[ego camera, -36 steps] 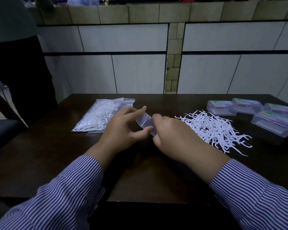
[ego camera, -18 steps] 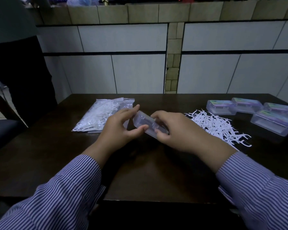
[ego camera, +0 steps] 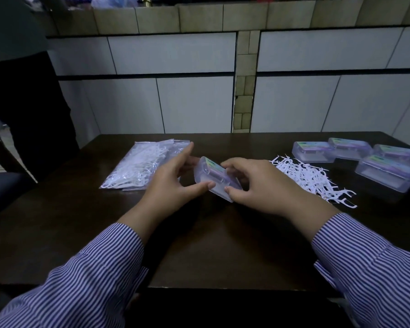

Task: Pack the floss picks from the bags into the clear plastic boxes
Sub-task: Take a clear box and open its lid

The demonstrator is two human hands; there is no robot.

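Observation:
A clear plastic box (ego camera: 213,179) with a coloured label on its lid is held tilted above the middle of the dark table (ego camera: 211,252). My left hand (ego camera: 173,185) pinches its left end between thumb and fingers. My right hand (ego camera: 256,185) grips its right end, thumb on the near edge. A clear bag of white floss picks (ego camera: 140,165) lies to the left of my hands. To the right, a loose pile of white floss picks (ego camera: 310,177) is spread on the table.
Several closed clear boxes with purple labels (ego camera: 365,159) stand at the table's far right. A tiled wall (ego camera: 199,91) rises just behind the table. A person in dark clothing (ego camera: 21,102) stands at the far left, beside a dark chair (ego camera: 3,190).
Both hands have turned and lifted the box so its labelled lid faces up. My right hand shifted from covering the box to gripping its right end.

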